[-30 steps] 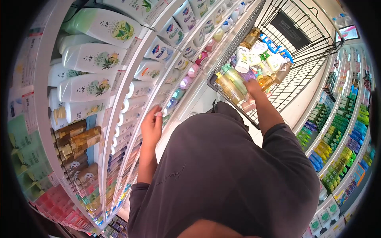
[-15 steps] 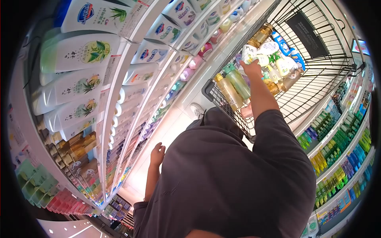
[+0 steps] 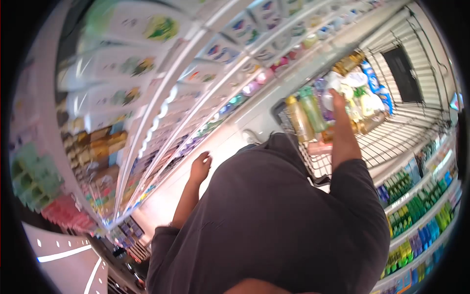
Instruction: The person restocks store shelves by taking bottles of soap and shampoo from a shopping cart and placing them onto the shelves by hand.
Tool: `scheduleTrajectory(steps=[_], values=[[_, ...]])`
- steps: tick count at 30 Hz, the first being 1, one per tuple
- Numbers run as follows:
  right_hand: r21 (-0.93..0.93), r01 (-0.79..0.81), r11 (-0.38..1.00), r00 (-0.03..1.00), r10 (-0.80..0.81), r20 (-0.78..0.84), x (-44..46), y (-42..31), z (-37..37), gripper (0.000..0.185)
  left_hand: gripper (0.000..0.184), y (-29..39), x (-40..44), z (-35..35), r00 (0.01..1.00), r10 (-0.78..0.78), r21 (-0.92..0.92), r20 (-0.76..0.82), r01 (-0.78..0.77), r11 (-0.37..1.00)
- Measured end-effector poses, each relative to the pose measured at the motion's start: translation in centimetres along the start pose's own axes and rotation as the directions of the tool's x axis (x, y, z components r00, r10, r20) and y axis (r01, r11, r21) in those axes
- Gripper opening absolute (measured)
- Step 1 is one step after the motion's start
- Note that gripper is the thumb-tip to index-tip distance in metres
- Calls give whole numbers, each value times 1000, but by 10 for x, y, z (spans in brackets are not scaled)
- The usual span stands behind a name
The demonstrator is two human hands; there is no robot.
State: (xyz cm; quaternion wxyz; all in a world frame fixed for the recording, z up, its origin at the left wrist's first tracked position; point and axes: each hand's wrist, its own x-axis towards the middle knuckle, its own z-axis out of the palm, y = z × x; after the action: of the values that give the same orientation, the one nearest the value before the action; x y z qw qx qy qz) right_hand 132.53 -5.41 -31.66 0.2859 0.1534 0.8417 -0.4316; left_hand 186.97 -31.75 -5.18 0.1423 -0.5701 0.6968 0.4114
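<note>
My right hand (image 3: 338,99) reaches into the shopping cart (image 3: 313,164), among the bottles lying in its basket. It is at a white bottle (image 3: 334,80), but blur hides whether its fingers grip it. Close by on the left lie a purple bottle (image 3: 321,93), a green bottle (image 3: 312,109) and a gold-yellow bottle (image 3: 298,117). Beyond are an amber bottle (image 3: 348,62) and blue-and-white bottles (image 3: 370,76). Down by my left side hangs my left hand (image 3: 199,167), empty, its fingers loosely bent and apart.
A tall shelf (image 3: 188,46) of white and coloured bottles runs along my left. To the right, another shelf (image 3: 411,196) carries rows of green, yellow and blue bottles. The pale floor (image 3: 230,139) shows between the left shelf and my body, with a shoe (image 3: 251,136) on it.
The view has shifted and blurred, so cart and shelves sit differently in it. My right hand stays among the bottles in the cart. My left hand still hangs at my side.
</note>
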Motion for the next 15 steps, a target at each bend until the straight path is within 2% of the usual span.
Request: scheduleTrajectory(steps=[1,2,3,4,5,6,7,8,9,10,12,15], values=[[338,-89,937,981,24,190,-38,-19,-18,63,42,2,9,-1,998,59,29,6,-59,998],[400,-171,900,949,42,311,-46,-15,-30,53,41,4,16,-2,988,154,57,1,-154,986],[469,-82,880,919,-115,377,-46,-7,-40,52,41,15,20,-5,985,172,3,29,-172,985],[526,-121,842,943,-68,325,-63,-9,-48,52,41,34,20,-12,977,211,81,40,-214,973],[559,-131,819,952,-54,301,-83,-14,-58,49,40,36,27,-10,957,291,32,16,-291,956],[561,-103,821,966,-51,252,-98,-14,-67,47,42,50,26,-17,954,292,43,73,-295,954],[525,-2,851,973,-119,198,-135,-29,-76,48,43,65,22,-25,939,336,20,77,-338,941],[543,40,839,971,-161,177,-168,-40,-82,56,44,66,26,-27,890,453,14,51,-454,891],[499,146,854,960,-243,136,-216,-66,-84,64,44,73,24,-33,874,483,-17,50,-483,876],[459,195,867,962,-260,80,-244,-78,-83,70,45,85,19,-42,855,517,-50,50,-515,856],[409,343,846,917,-396,49,-291,-95,-79,71,45,101,12,-58,824,564,-125,45,-556,822],[401,532,746,781,-615,108,-367,-133,-61,76,46,119,-5,-86,755,655,-271,14,-628,730]])
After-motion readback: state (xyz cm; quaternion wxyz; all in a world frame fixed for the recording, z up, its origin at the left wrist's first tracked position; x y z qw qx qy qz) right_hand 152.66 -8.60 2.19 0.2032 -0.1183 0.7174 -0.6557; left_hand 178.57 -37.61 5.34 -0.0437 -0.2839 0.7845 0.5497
